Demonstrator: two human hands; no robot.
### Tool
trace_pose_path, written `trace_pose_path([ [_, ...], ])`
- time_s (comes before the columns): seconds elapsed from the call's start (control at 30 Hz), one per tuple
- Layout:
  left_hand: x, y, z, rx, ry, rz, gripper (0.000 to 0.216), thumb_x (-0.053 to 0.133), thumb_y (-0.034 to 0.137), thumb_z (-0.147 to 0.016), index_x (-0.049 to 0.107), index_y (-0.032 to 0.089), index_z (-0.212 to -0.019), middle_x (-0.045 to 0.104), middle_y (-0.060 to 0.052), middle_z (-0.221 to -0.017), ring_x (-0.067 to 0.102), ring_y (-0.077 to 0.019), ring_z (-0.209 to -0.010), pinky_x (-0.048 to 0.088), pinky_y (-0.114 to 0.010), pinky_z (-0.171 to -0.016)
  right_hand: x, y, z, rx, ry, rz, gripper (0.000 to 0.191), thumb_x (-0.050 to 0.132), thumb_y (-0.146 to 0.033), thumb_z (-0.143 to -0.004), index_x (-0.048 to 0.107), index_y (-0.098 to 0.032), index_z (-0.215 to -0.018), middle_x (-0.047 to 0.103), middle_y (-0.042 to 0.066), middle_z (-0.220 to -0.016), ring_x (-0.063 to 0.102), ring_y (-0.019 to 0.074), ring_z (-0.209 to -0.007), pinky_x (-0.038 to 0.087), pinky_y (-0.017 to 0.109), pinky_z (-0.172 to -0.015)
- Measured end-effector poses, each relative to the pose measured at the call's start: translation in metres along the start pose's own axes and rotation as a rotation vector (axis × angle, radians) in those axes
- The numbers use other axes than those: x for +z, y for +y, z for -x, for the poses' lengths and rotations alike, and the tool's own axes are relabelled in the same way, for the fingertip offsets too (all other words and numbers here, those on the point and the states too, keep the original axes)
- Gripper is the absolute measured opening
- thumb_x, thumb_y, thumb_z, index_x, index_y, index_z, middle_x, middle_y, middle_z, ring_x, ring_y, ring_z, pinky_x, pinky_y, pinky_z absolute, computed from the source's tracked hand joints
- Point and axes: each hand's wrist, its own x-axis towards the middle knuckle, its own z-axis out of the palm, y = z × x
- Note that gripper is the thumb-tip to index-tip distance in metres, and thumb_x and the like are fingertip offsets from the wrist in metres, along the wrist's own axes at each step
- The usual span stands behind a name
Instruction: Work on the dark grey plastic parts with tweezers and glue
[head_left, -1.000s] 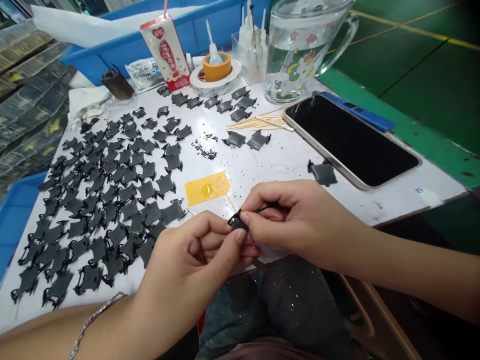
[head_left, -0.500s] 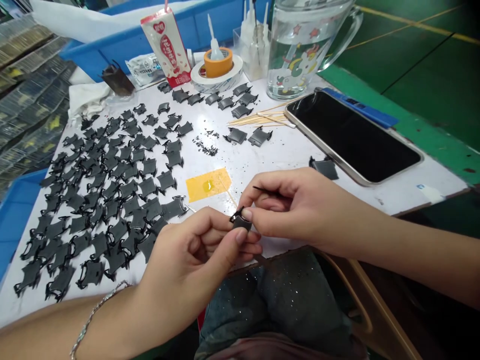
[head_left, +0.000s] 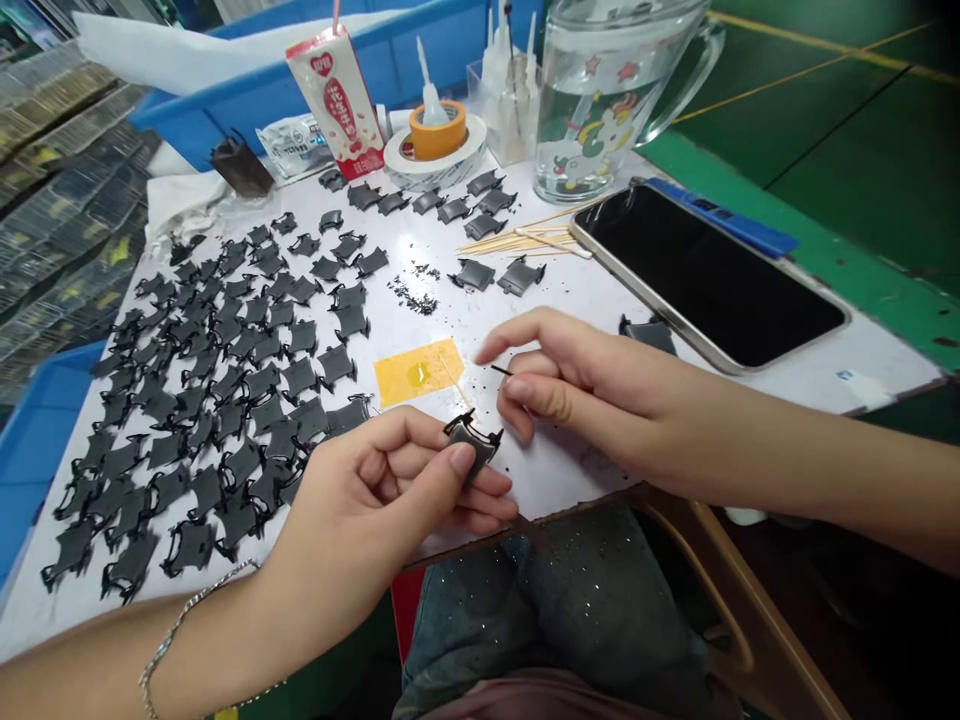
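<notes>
Over the table's front edge, my left hand (head_left: 390,480) pinches a small curved black plastic part (head_left: 480,450) between thumb and fingers. Its clipped end points up and away from me. Just to the right, apart from that part, my right hand (head_left: 577,385) is closed on a thin black rod (head_left: 501,370), whose tip sticks out to the left. The index finger reaches out above the rod. Beyond my hands lies a piece of yellow tape (head_left: 390,385) with a wet yellowish drop (head_left: 418,374) on it. A thin wooden stick (head_left: 454,382) rests across the tape's right end.
Many similar black parts (head_left: 191,545) cover the left of the white table. Black crumbs (head_left: 416,298), wooden sticks (head_left: 510,242) and a phone (head_left: 712,270) lie beyond my hands. At the back stand a glass jug (head_left: 577,150), tape rolls (head_left: 439,145) and a drink carton (head_left: 337,100).
My right hand has moved off the black part, its index finger now lifted and stretched out. The part in my left hand has turned to show more of its clipped end.
</notes>
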Motion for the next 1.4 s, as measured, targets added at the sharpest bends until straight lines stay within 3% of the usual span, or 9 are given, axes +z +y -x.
trace_pose_path([
  [0.1,-0.0018,-0.0001,0.0007,0.006,-0.017,-0.032,0.017,0.073,0.026,-0.091,0.063,0.017,-0.081,0.077,-0.005,-0.074,0.076,-0.0169,-0.064,0.063,-0.021,-0.063,-0.0019,-0.0005,0.0001,-0.011,0.030,0.055,0.011,0.052,-0.027,-0.099,0.059,-0.020,-0.100,0.065,-0.005,-0.069,0.056,0.0099,-0.059,0.042,0.024,-0.056],
  [0.17,-0.0029,-0.0002,0.0009,0.020,-0.030,-0.076,0.019,0.070,0.028,-0.093,0.062,0.017,-0.079,0.074,-0.002,-0.066,0.071,-0.0147,-0.053,0.059,-0.019,-0.053,-0.0032,-0.0021,0.0000,-0.054,0.000,0.112,0.012,0.060,-0.027,-0.095,0.066,-0.019,-0.089,0.069,-0.003,-0.072,0.058,0.0104,-0.062,0.042,0.025,-0.058],
  [0.33,-0.0039,-0.0015,0.0000,0.024,-0.031,-0.125,0.022,0.069,0.033,-0.092,0.060,0.019,-0.078,0.067,0.002,-0.056,0.063,-0.0130,-0.041,0.052,-0.017,-0.039,-0.0014,-0.0050,0.0014,-0.072,-0.028,0.133,0.011,0.064,-0.019,-0.087,0.075,-0.022,-0.086,0.072,-0.002,-0.075,0.055,0.0116,-0.061,0.042,0.027,-0.056],
  [0.73,-0.0005,0.0015,-0.0009,0.055,-0.009,-0.220,0.019,0.069,0.027,-0.091,0.060,0.020,-0.075,0.066,0.003,-0.055,0.064,-0.0134,-0.041,0.053,-0.017,-0.039,0.0054,-0.0030,-0.0010,-0.007,-0.054,0.111,0.011,0.066,-0.015,-0.079,0.074,-0.021,-0.075,0.065,-0.003,-0.064,0.055,0.0106,-0.058,0.039,0.025,-0.051],
  [1.17,-0.0003,-0.0014,0.0010,0.122,-0.011,-0.346,0.016,0.064,0.030,-0.094,0.060,0.021,-0.081,0.064,0.003,-0.053,0.063,-0.0140,-0.043,0.052,-0.019,-0.041,0.0028,-0.0059,-0.0018,0.089,-0.126,0.082,0.013,0.063,-0.017,-0.080,0.076,-0.019,-0.077,0.069,-0.002,-0.067,0.057,0.0113,-0.062,0.043,0.023,-0.055],
  [1.4,-0.0024,-0.0008,-0.0002,0.149,-0.003,-0.356,0.020,0.061,0.030,-0.097,0.059,0.021,-0.079,0.064,0.004,-0.056,0.064,-0.0137,-0.046,0.052,-0.019,-0.044,-0.0034,-0.0013,-0.0042,0.005,-0.178,0.095,0.017,0.061,-0.020,-0.088,0.078,-0.018,-0.088,0.071,-0.002,-0.071,0.056,0.0097,-0.061,0.040,0.023,-0.053],
])
